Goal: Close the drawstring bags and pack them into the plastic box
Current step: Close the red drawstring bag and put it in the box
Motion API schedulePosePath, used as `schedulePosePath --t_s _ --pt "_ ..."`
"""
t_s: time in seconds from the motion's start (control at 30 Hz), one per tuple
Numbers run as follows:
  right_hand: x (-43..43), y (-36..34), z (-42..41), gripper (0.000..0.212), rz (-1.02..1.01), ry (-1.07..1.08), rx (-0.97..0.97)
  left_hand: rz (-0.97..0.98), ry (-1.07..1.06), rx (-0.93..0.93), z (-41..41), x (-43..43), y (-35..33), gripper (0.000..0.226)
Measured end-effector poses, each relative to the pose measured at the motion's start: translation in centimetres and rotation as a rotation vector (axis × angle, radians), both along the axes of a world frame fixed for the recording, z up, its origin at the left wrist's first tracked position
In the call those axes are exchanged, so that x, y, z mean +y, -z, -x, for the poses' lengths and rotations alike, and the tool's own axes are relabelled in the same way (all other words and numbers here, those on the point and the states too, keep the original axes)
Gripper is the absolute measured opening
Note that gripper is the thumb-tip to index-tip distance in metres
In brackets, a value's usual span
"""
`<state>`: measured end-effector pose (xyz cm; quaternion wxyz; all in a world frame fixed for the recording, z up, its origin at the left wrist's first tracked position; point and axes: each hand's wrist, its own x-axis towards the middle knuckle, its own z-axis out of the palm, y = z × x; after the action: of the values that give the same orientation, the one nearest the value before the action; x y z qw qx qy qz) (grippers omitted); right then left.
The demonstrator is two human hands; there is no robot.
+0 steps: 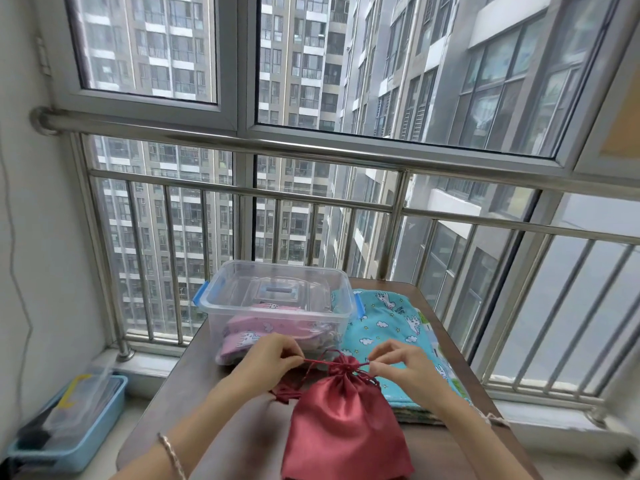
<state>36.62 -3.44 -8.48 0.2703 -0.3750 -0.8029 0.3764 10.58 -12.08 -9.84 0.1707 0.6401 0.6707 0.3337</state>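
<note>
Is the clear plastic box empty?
No, pink patterned bags lie inside the plastic box, visible through its clear front wall.

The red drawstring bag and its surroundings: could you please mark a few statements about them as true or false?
1. The left hand and the right hand both pinch the cord of the red bag. True.
2. The plastic box stands on the table beyond the red bag. True.
3. The plastic box is empty. False: pink printed bags lie inside it.
4. The red bag's mouth gapes wide open. False: it is gathered together.
</note>
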Motion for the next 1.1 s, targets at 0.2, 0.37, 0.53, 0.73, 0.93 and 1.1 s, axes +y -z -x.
schedulePosePath --t_s 0.2,0.37,0.53,0.73,0.93,1.1 --pt "0.0 0.2 -0.9 0.017 -0.046 -0.029 -0.1 -0.058 -0.211 0.212 -0.4 -0.6 1.5 0.008" --pt "0.3 0.2 -0.2 0.014 -0.001 -0.059 -0.171 0.022 -0.334 0.152 -2.0 -1.1 1.7 0.015" --pt "1.7 -0.9 3.1 0.045 0.0 0.077 -0.195 0.032 -0.261 -0.298 -3.8 -0.7 2.4 0.018" --pt "1.9 -0.4 6.9 0.053 0.022 0.02 -0.467 -0.129 -0.326 -0.686 -5.6 -0.8 1.0 0.013" --pt "1.0 -0.1 6.6 0.025 0.027 -0.091 -0.235 -0.333 -0.217 -0.766 -6.4 -1.4 -0.2 0.012" --pt "0.4 -1.1 6.0 0.025 -0.064 -0.155 -0.115 -0.297 0.013 -0.629 -6.8 -0.5 -0.4 0.021"
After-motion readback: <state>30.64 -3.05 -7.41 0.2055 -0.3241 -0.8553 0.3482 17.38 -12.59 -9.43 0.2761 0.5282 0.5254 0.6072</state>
